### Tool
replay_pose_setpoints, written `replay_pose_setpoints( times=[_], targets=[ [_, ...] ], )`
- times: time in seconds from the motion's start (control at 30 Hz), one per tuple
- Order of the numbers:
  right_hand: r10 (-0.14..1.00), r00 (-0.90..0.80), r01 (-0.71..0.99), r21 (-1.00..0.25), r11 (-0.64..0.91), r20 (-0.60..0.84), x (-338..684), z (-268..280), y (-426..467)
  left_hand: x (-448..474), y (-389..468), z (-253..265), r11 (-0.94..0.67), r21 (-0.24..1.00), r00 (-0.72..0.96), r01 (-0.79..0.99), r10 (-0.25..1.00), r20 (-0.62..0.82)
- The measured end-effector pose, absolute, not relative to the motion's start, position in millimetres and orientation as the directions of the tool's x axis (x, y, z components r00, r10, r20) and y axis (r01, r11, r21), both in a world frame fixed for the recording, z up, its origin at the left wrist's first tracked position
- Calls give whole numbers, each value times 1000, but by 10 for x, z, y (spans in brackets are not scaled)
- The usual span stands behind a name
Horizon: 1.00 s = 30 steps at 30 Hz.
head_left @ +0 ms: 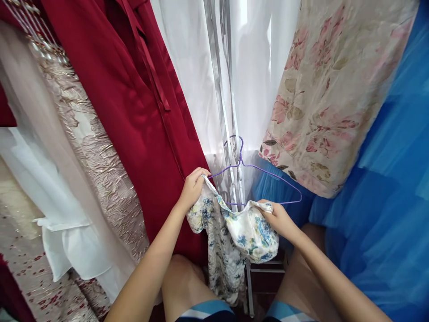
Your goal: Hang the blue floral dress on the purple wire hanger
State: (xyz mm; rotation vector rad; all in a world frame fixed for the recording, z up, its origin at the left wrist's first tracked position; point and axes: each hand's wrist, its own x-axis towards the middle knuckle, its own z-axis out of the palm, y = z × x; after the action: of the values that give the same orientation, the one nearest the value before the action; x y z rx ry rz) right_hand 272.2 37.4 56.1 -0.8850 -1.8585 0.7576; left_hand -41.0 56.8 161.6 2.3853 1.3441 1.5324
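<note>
The floral garment, white with blue and yellow print, is located between the two hands, above and between the person's knees. The left hand is clamped on one upper corner of the garment, fingers together at the edge. Its fingertips overlap the near end of the purple hanger; whether they touch the wire cannot be determined. The right hand is closed on the opposite upper corner, thumb on top; the remaining fingers are partly hidden by cloth.

The upper edge of the garment runs from left to right and sags between the hands. The long axis of the garment runs downward from this edge, with the narrow, wrinkled lower part directed toward the floor.

The hanger is positioned behind the garment, hook upward, at the metal stand. Its right end extends clear of the cloth. A red garment hangs to the left; pink-flowered fabric and blue tulle hang to the right.
</note>
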Motion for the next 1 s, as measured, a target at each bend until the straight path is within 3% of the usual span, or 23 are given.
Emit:
replay_pose_setpoints(
  times=[0.1,0.17,0.27,0.47,0.57,0.67,0.73,0.87,1.0],
  targets=[
    [823,-312,311,-767,561,475,2807,604,390,-634,715,1500,-536,352,92,768,635,767],
    [822,-312,324,-760,563,476,2833,618,389,-724,750,1422,-494,380,59,782,666,743],
    [818,-327,297,-770,565,473,2795,607,381,-632,701,1415,-538,431,69,724,679,731],
    [811,-346,246,-789,564,472,2716,533,331,-68,498,1648,-605,331,196,724,641,742],
    [779,-98,262,-739,621,619,2822,448,239,-16,441,1655,-619,330,175,713,612,771],
    [633,316,376,-706,600,707,3027,395,167,-77,413,1596,-627,337,159,702,601,784],
    [554,433,446,-703,554,711,3184,431,187,-104,401,1563,-619,330,162,712,603,781],
    [519,381,579,-635,512,766,3447,696,437,-92,386,1536,-619,304,176,725,592,787],
    [635,159,724,-527,446,756,3649,1051,772,-96,369,1530,-627,284,204,726,590,781]
  ],
)
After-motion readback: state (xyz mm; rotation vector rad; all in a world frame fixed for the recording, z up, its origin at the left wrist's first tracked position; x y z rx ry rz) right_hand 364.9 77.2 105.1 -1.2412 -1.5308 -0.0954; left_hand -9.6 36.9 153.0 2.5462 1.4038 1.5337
